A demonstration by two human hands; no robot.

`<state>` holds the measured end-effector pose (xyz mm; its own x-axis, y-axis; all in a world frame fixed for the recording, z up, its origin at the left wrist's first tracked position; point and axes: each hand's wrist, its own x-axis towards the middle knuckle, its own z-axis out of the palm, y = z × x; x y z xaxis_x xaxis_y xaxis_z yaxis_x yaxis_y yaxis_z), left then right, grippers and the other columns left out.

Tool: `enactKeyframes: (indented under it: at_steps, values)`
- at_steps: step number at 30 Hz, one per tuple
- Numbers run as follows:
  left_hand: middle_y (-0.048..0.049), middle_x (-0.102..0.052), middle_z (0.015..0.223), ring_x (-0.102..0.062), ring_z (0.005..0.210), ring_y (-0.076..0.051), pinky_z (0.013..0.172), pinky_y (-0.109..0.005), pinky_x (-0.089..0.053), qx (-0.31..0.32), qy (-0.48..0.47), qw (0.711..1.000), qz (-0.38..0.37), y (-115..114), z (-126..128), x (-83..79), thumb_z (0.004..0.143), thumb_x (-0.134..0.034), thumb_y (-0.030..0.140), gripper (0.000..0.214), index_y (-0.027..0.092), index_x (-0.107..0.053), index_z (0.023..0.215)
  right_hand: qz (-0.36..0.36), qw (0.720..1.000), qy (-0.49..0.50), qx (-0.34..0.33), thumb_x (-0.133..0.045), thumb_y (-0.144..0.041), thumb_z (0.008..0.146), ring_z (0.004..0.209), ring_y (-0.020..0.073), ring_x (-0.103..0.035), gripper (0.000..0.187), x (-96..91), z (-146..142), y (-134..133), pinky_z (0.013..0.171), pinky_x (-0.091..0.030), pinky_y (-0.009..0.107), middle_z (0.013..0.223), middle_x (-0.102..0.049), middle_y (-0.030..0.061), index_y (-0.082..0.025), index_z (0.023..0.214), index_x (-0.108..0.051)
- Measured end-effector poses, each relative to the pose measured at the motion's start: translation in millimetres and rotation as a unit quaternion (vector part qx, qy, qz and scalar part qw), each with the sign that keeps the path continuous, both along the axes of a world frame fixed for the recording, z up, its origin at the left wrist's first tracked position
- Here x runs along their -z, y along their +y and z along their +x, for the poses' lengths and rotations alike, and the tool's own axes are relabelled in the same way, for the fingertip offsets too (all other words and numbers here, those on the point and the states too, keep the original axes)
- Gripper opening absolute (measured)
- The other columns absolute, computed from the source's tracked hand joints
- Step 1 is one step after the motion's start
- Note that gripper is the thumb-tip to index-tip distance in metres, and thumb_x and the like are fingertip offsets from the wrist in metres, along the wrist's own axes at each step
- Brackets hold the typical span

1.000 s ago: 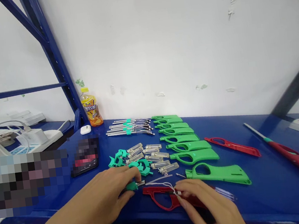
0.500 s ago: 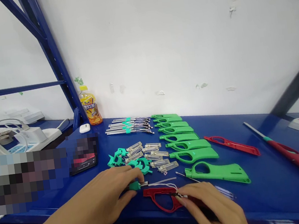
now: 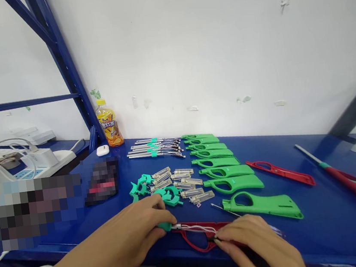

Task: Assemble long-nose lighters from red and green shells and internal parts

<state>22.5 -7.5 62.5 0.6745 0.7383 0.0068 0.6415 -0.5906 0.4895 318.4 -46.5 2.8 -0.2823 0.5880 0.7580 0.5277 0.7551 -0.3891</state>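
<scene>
A red lighter shell half (image 3: 196, 240) lies near the front edge of the blue table (image 3: 303, 204). My left hand (image 3: 145, 224) pinches the teal collar (image 3: 165, 226) of a metal tube assembly at the shell's left end. White wires (image 3: 194, 229) run from that collar along the shell. My right hand (image 3: 259, 238) covers the shell's right part, with its fingertips pinched on the wire ends. Just behind lie teal trigger pieces (image 3: 169, 194) and clear plastic tanks (image 3: 187, 184).
A row of green shell halves (image 3: 224, 172) runs back toward the wall, with metal tube assemblies (image 3: 154, 148) to their left. Another red shell half (image 3: 280, 173) and an assembled red lighter (image 3: 349, 179) lie right. A drink bottle (image 3: 108, 124), earbud case (image 3: 102, 150), phone and power strips sit left.
The tube and its wires have been brought down onto the red shell, lying along it now. My hands and the camera shifted slightly rightward.
</scene>
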Motion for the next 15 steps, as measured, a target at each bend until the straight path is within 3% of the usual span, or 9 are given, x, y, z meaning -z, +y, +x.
enactKeyframes:
  at_steps: [5, 15]
  values:
    - [0.0073, -0.069, 0.123, -0.066, 0.112, -0.016, 0.094, -0.026, -0.045, -0.037, 0.023, 0.999, 0.001, 1.1, 1.8, 1.7, 0.107, -0.06, 0.018, 0.026, 0.04, -0.069, 0.118, -0.008, 1.0, -0.019, -0.002, -0.075, -0.014, 0.098, 0.081, 0.0169, -0.078, 0.015, 4.0, 1.9, 0.9, 0.079, -0.062, 0.027, 0.093, -0.082, -0.0017, -0.026, 0.107, -0.074]
    - [0.0067, -0.07, 0.124, -0.066, 0.11, -0.019, 0.091, -0.028, -0.045, -0.039, 0.033, 0.999, -0.007, 6.4, -4.2, 11.3, 0.104, -0.062, 0.017, 0.027, 0.04, -0.064, 0.12, -0.022, 0.999, -0.033, -0.007, -0.072, -0.015, 0.1, 0.08, 0.0161, -0.079, 0.013, 7.2, 5.3, 0.2, 0.08, -0.061, 0.026, 0.096, -0.083, -0.0022, -0.026, 0.109, -0.074]
